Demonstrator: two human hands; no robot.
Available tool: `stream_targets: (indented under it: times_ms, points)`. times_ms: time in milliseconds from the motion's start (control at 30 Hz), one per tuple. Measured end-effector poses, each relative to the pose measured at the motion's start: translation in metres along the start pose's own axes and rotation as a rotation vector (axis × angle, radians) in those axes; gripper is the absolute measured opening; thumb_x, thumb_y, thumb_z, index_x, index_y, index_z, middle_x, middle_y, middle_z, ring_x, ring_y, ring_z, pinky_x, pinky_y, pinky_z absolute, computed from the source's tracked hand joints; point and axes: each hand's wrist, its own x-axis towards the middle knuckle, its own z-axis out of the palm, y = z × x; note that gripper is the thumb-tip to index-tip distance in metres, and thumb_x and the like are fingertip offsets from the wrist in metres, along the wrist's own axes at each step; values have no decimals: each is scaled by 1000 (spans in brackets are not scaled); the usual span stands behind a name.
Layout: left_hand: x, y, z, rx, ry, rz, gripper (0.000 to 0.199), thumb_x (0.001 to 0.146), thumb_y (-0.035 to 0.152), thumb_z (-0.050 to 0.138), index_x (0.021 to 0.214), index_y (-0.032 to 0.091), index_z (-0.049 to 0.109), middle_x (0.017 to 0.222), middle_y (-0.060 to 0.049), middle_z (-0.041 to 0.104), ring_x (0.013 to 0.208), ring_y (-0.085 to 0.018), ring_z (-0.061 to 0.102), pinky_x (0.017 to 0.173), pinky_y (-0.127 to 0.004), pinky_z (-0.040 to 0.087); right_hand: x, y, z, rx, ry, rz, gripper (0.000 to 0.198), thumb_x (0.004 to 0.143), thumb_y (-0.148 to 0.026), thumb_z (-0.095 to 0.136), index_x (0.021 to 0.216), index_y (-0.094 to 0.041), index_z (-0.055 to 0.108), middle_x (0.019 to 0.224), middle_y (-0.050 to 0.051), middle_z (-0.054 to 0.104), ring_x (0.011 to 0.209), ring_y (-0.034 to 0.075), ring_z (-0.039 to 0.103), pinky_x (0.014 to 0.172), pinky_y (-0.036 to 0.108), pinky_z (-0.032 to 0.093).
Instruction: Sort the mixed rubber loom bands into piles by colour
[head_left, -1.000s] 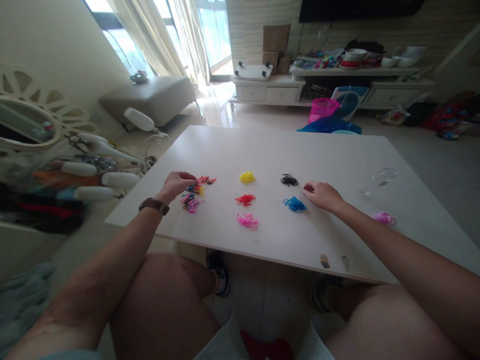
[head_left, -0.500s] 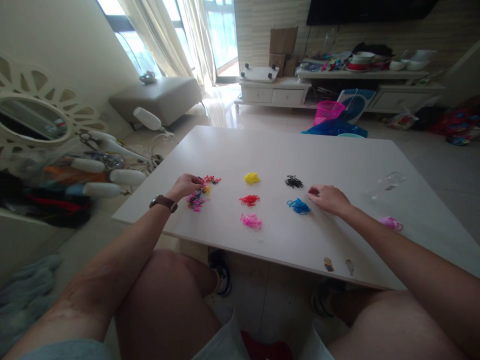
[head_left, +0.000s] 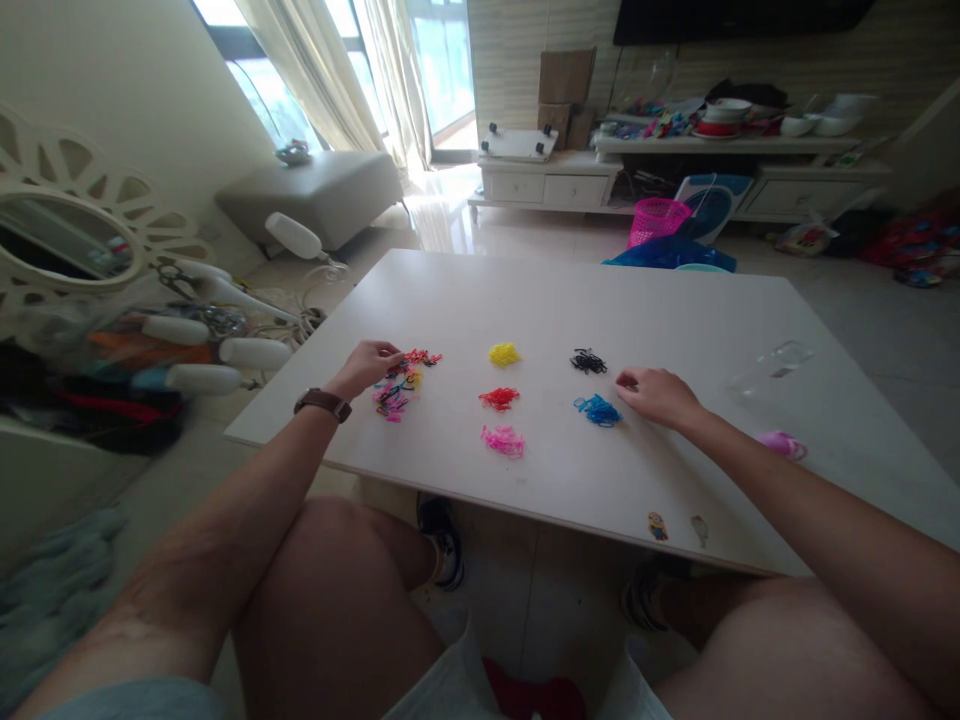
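My left hand [head_left: 369, 366] is at the mixed pile of small colourful rubber bands [head_left: 396, 395], its fingertips pinched together at the upper edge near some red ones. Whether a band sits between them is too small to see. My right hand [head_left: 660, 396] rests on the table with its fingers curled in, just right of the blue rubber bands [head_left: 598, 411]; nothing shows in it. Black rubber bands [head_left: 589, 362] lie behind the blue pile. Down the middle are separate piles of yellow rubber bands [head_left: 504, 355], red rubber bands [head_left: 499, 399] and pink rubber bands [head_left: 503, 441].
The white table [head_left: 450, 300] carries a clear plastic container [head_left: 780, 362] and a pink item [head_left: 781, 445] to the right. A small yellow cartoon figure [head_left: 657, 526] lies by the near edge. A white lamp [head_left: 255, 354] with several arms stands left of the table.
My left hand has drawn slightly back and up at the mixed pile, uncovering more of the bands. My right hand has stayed in place.
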Motion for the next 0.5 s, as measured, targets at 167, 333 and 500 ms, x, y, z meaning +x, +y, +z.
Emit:
stream_targets:
  times_ms: [167, 333, 500]
  points:
    - [2, -2, 4, -132, -10, 11, 37, 59, 42, 87, 79, 13, 74, 71, -10, 74, 65, -18, 68, 58, -26, 48, 0, -1, 0, -8, -6, 3, 31, 87, -42, 52, 104, -27, 72, 106, 6, 77, 96, 26, 69, 74, 32, 46]
    - [2, 0, 6, -160, -42, 2, 43, 54, 42, 89, 81, 12, 76, 68, -8, 73, 65, -17, 67, 62, -26, 51, 0, -1, 2, -13, 1, -10, 31, 86, -41, 52, 102, -26, 72, 104, 6, 77, 95, 26, 69, 74, 32, 46]
    - [-9, 17, 15, -209, -96, 0, 49, 48, 44, 92, 81, 12, 77, 78, -10, 76, 73, -18, 69, 71, -28, 54, -1, -3, 2, 19, 3, -5, 29, 86, -39, 52, 102, -26, 72, 105, 6, 76, 96, 26, 68, 76, 33, 47]
